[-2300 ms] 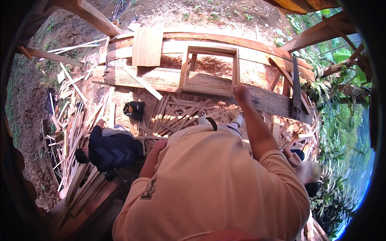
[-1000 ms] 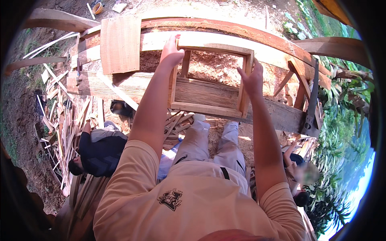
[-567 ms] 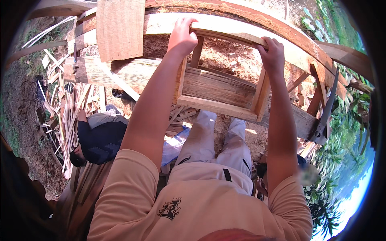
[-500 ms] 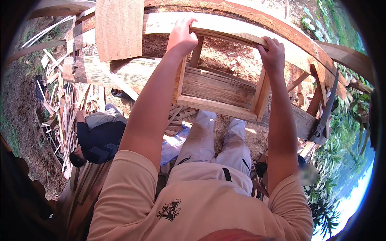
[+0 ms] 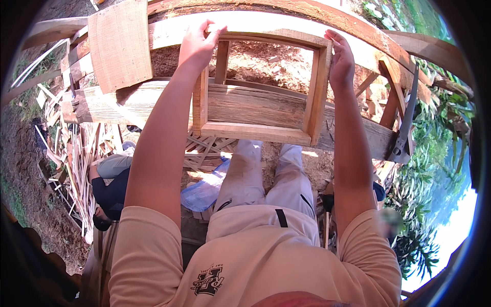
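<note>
In the head view, the wooden frame (image 5: 255, 133) sits upper centre over the worktop (image 5: 365, 134). The right hand (image 5: 342, 64) has loosened, fingers parted by its upper-right corner; the left hand (image 5: 197, 47) curls at the upper-left, grip unclear, so steadying seems lighter.

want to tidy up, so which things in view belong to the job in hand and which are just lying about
In the work:
- wooden frame; left hand at its top left corner, right hand beside its top right
- weathered plank seen through it

Apparently lying about:
- handsaw at the plank's right end
- flat board to the left
- wood scraps
- plastic sheet
</note>
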A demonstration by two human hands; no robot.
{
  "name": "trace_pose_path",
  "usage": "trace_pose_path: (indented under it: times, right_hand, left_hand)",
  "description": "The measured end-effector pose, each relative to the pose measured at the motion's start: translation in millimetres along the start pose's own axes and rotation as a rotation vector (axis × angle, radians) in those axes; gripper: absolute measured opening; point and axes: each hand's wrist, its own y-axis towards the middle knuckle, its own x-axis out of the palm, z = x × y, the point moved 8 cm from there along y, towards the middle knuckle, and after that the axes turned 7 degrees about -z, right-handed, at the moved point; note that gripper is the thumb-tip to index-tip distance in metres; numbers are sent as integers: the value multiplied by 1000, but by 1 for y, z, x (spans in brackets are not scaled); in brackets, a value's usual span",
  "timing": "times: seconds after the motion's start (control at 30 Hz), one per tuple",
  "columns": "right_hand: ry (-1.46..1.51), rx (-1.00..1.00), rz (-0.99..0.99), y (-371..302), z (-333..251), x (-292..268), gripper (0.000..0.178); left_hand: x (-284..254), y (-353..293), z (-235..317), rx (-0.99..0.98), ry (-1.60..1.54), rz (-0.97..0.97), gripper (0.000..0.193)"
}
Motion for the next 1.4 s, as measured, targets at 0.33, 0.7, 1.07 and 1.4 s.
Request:
trace_pose_path:
  times: [0.33,0.7,1.07,1.4]
  right_hand:
    - [64,162,-38,-8,30,-3,23]
    - [112,91,-54,-11,27,-3,25]
    - [55,54,48,-9,28,-3,21]
    - [-977,223,-6,-73,-10,8,47]
  left_hand:
    - [6,12,-17,45,-35,28,41]
    - [6,11,-17,66,-86,25,27]
    - [6,7,-11,6,-190,-9,29]
    - [2,8,-21,-4,15,-4,48]
